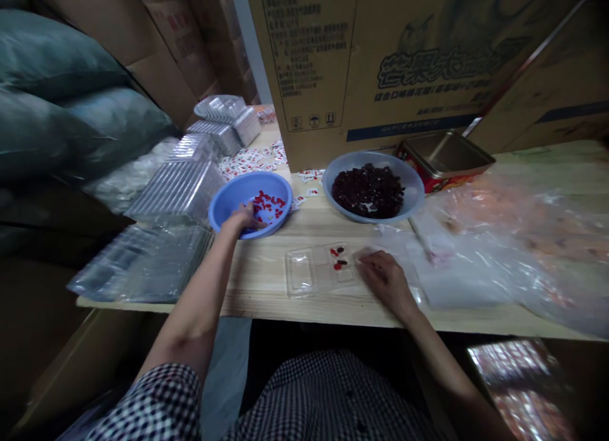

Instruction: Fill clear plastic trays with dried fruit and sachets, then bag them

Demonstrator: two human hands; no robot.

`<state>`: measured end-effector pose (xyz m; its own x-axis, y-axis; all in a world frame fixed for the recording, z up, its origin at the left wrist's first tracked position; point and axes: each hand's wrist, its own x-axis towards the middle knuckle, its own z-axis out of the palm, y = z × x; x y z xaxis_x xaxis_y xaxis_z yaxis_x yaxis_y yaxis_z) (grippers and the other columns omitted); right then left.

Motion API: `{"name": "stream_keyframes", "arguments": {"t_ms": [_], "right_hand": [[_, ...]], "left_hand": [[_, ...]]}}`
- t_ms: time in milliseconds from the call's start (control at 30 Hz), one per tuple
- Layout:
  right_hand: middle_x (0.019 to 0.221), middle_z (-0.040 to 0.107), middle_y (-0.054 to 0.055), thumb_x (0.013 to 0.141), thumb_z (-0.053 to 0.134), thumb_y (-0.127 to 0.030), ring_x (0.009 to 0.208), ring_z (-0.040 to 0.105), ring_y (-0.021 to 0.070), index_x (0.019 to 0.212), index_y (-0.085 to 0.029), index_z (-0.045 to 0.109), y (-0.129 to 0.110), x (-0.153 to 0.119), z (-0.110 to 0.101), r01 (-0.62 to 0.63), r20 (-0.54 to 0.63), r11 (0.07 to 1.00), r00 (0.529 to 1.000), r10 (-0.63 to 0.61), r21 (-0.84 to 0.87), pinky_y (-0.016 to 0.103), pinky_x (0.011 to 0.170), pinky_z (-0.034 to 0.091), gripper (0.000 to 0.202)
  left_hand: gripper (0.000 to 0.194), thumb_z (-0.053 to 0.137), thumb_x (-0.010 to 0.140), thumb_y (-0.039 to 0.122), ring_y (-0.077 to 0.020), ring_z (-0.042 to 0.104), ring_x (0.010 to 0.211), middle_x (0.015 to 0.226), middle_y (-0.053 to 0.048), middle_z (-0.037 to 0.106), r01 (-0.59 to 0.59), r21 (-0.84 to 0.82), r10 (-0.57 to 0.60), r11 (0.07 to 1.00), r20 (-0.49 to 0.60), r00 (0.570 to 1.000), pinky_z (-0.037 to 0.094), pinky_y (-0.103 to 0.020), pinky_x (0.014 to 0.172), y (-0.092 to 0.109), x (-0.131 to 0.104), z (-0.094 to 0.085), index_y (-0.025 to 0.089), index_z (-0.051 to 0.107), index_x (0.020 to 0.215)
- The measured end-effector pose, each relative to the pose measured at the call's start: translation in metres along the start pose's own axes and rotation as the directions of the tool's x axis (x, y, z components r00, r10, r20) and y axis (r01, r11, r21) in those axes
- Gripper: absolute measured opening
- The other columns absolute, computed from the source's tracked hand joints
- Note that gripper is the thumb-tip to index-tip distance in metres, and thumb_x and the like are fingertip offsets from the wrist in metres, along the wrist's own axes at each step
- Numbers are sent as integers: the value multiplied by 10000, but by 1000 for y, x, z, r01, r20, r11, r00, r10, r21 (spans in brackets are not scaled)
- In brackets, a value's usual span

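Observation:
My left hand (246, 217) reaches into a blue basin (223, 203) that holds small red pieces (269, 203). Its fingers point down among them, and whether they grip anything is hidden. On the wooden table in front of me lies a clear plastic tray (301, 273) with a few red and dark pieces (339, 258) in its compartments. My right hand (383, 276) is at the right end of the tray, fingers bent together and blurred; what they hold, if anything, cannot be made out.
Behind the tray stands a pale bowl (413, 197) of dark pieces, beside a red tin (438, 181). Stacked clear trays (176, 190) fill the left side, near scattered small packets (250, 162). Plastic bags (499, 263) cover the right. A large carton (323, 79) stands behind.

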<state>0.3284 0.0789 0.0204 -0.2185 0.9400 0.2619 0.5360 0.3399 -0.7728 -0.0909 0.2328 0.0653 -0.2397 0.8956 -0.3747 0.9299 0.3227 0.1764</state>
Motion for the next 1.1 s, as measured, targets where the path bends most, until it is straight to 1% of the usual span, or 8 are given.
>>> {"name": "stream_keyframes", "arguments": {"t_ms": [67, 133, 300, 533, 733, 900, 1000, 1100], "right_hand": [[1009, 651, 94, 956, 567, -377, 977, 613, 253, 981, -228, 703, -2, -7, 10, 5, 59, 999, 998, -8, 46, 428, 880, 509, 204], [1027, 646, 99, 961, 562, -381, 1007, 613, 253, 964, -222, 704, -4, -15, 21, 18, 89, 997, 996, -25, 73, 435, 905, 508, 213], [1092, 646, 119, 959, 562, -398, 1086, 598, 277, 993, -225, 703, -6, -27, 26, 24, 55, 998, 998, -27, 61, 485, 972, 487, 226], [1085, 648, 91, 976, 530, -381, 1039, 625, 246, 974, -231, 686, -14, -36, 5, -47, 89, 993, 995, 38, 104, 415, 917, 508, 217], [1048, 652, 81, 977, 528, -370, 996, 634, 232, 977, -226, 683, -18, -33, 3, -46, 91, 993, 995, 36, 110, 373, 870, 508, 212], [1062, 644, 87, 981, 521, -355, 1004, 624, 228, 992, -220, 674, -19, -33, 2, -46, 84, 993, 996, 37, 110, 362, 875, 496, 204], [1043, 647, 82, 986, 514, -354, 989, 623, 224, 989, -221, 667, -18, -38, -2, -82, 101, 990, 992, 70, 114, 348, 861, 494, 203], [1021, 649, 77, 985, 518, -364, 972, 624, 222, 978, -222, 665, -15, -45, -4, -106, 99, 988, 991, 95, 115, 338, 848, 495, 205]], "left_hand": [[599, 834, 584, 308, -262, 664, 971, 1102, -107, 702, -68, 10, 67, 998, 54, 996, 501, -294, 817, 8, 8, 9, 187, 627, 1132], [396, 773, 626, 235, -219, 663, 902, 982, -55, 729, -144, -16, 145, 989, 47, 988, 491, -262, 802, 17, 8, 18, 201, 670, 1007], [159, 678, 674, 175, -187, 651, 822, 848, -34, 732, -243, -106, 239, 964, -57, 969, 479, -238, 752, 15, 5, 23, 182, 699, 831], [104, 648, 724, 152, -161, 641, 731, 775, -40, 719, -236, -188, 206, 953, -164, 965, 473, -234, 694, -1, 3, 7, 153, 691, 819], [118, 667, 732, 146, -169, 650, 850, 904, -62, 745, -271, -131, 245, 954, -181, 952, 464, -225, 776, 25, 13, 11, 162, 702, 843], [75, 673, 677, 104, -195, 662, 824, 797, -78, 737, -282, -68, 272, 957, -130, 953, 472, -241, 775, 43, 20, 23, 153, 695, 730], [117, 640, 703, 90, -199, 663, 835, 839, -83, 746, -304, -58, 293, 951, -142, 945, 479, -255, 781, 34, 12, 17, 143, 709, 780], [210, 588, 781, 100, -203, 665, 904, 979, -100, 749, -318, -62, 302, 946, -184, 935, 488, -277, 815, 20, 1, 5, 129, 714, 946]]}}
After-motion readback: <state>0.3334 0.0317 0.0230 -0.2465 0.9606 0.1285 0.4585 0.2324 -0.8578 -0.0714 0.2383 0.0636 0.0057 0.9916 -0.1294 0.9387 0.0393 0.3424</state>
